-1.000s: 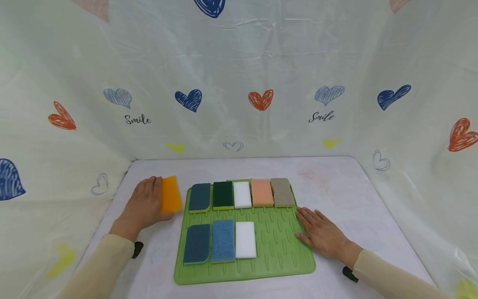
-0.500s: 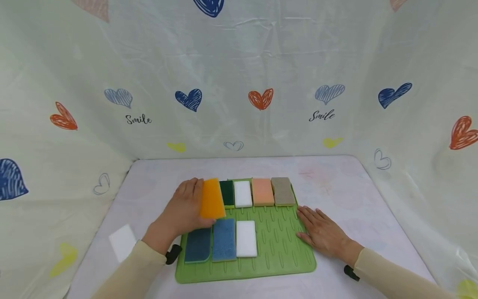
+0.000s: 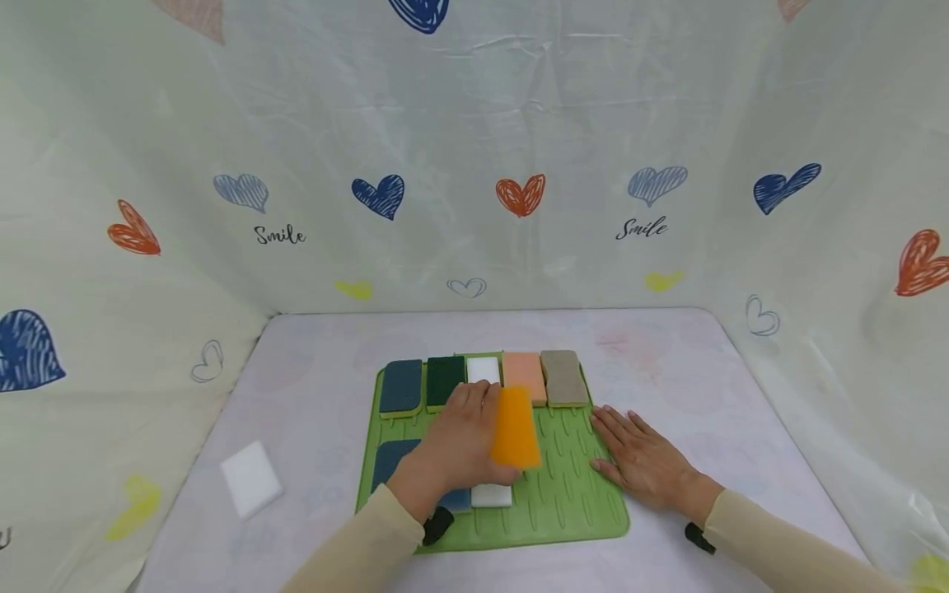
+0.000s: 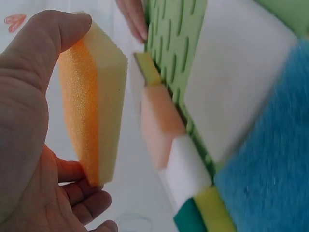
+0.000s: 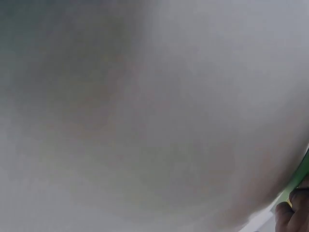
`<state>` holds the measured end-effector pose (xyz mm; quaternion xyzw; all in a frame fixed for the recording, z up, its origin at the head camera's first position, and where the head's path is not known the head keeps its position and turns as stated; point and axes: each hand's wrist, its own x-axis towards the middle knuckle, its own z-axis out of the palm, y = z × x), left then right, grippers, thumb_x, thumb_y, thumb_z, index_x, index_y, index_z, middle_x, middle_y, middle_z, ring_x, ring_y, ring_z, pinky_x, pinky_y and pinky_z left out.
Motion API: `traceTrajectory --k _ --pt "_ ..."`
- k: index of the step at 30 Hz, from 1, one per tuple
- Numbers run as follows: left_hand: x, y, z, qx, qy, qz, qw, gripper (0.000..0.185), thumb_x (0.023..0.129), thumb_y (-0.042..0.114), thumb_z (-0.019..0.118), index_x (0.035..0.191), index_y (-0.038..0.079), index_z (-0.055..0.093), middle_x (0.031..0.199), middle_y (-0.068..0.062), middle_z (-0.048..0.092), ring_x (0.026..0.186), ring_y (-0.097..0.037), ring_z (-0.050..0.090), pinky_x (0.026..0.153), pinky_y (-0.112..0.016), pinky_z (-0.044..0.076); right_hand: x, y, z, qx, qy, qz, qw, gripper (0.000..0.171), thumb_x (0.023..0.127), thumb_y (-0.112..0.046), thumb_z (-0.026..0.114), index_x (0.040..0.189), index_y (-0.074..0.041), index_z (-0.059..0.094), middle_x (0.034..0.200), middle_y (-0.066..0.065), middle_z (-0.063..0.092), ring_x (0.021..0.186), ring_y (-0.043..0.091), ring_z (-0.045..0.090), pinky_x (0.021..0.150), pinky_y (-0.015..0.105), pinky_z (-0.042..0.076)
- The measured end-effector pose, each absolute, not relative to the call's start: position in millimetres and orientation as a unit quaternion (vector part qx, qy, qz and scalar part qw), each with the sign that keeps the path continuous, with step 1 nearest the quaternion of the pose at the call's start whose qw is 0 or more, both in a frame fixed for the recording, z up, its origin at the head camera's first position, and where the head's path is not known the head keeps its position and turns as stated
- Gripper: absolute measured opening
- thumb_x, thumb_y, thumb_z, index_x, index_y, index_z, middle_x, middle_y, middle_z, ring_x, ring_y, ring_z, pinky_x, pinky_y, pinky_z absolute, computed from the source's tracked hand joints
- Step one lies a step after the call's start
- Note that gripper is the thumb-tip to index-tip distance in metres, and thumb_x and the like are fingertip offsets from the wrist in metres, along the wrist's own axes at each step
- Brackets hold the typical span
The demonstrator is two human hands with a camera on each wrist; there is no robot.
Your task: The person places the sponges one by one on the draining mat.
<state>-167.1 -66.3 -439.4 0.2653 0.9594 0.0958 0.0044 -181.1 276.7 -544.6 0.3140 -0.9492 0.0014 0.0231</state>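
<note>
Grip: left hand [image 3: 455, 441] pinches an orange sponge [image 3: 515, 428] by its long edges, thumb on one side, fingers curled under the other; the left wrist view shows an orange scouring face and a pale yellow foam body [image 4: 96, 101]. Sponge is held clear of the surface, centre of the frame, over the bare right part of the green mat [image 3: 571, 486].

Right hand [image 3: 643, 461]: flat, fingers straight, resting on the table [image 3: 667, 362] against the mat's right edge, holding nothing.

On the mat, upper row, left to right: dark blue sponge [image 3: 401, 387], dark green sponge [image 3: 445, 380], white sponge [image 3: 483, 369], peach sponge [image 3: 524, 375], grey-brown sponge [image 3: 563, 377]. Lower row, partly hidden by the left hand: blue sponge [image 3: 385, 457] and a second white sponge [image 3: 491, 495]; the left wrist view also shows a light blue sponge [image 4: 270, 169].

Off the mat: loose white sponge [image 3: 250, 478], lower left of the frame.

Risk, as a judgement: a light edge pinch on soft foam may slip; lowering close to the second white sponge could knock the lower row out of line.
</note>
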Motion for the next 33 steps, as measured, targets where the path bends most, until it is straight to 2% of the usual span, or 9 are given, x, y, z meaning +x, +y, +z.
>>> traceTrajectory --k 10,16,25,29,33 --pt "-165.7 -34.3 -454.2 0.284 0.957 0.043 0.028 0.112 0.084 0.072 0.074 0.158 -0.004 0.037 0.156 -0.018 0.046 0.141 -0.031 0.047 0.125 -0.043 0.038 -184.3 278.7 -544.7 0.313 -0.95 -0.012 0.004 0.076 0.11 -0.056 0.044 0.163 -0.002 0.036 0.172 0.014 0.032 0.159 0.033 0.033 0.129 0.057 0.028" --pt "-165.3 -20.2 -467.8 0.287 0.956 0.036 0.051 0.114 0.083 0.074 0.073 0.16 -0.002 0.036 0.159 -0.017 0.042 0.144 -0.03 0.045 0.127 -0.04 0.036 -183.3 279.6 -545.1 0.318 -0.948 -0.007 0.019 0.076 0.11 -0.056 0.046 0.161 0.0 0.04 0.17 0.016 0.037 0.156 0.035 0.037 0.126 0.059 0.031" --pt "-162.8 -16.3 -486.3 0.284 0.957 -0.004 0.064 0.111 0.082 0.079 0.071 0.156 0.002 0.042 0.151 -0.014 0.05 0.135 -0.028 0.05 0.122 -0.04 0.04 -182.5 279.2 -545.9 0.316 -0.949 -0.003 0.021 0.076 0.109 -0.056 0.047 0.161 -0.001 0.04 0.169 0.015 0.038 0.156 0.034 0.037 0.126 0.058 0.032" --pt "-162.1 -17.4 -487.8 0.271 0.959 -0.006 0.077 0.112 0.081 0.08 0.071 0.157 0.002 0.041 0.151 -0.014 0.05 0.135 -0.028 0.049 0.122 -0.041 0.04 -181.9 279.3 -545.3 0.32 -0.947 0.005 0.029 0.075 0.109 -0.055 0.048 0.16 0.0 0.042 0.168 0.017 0.04 0.155 0.036 0.04 0.124 0.058 0.034" --pt "-161.8 -18.3 -489.3 0.264 0.961 -0.005 0.089 0.115 0.081 0.081 0.071 0.159 0.002 0.039 0.153 -0.015 0.048 0.136 -0.029 0.048 0.123 -0.042 0.04 -181.9 279.3 -544.3 0.315 -0.949 0.006 0.013 0.075 0.11 -0.055 0.046 0.161 0.0 0.039 0.169 0.016 0.037 0.157 0.035 0.037 0.127 0.058 0.031"
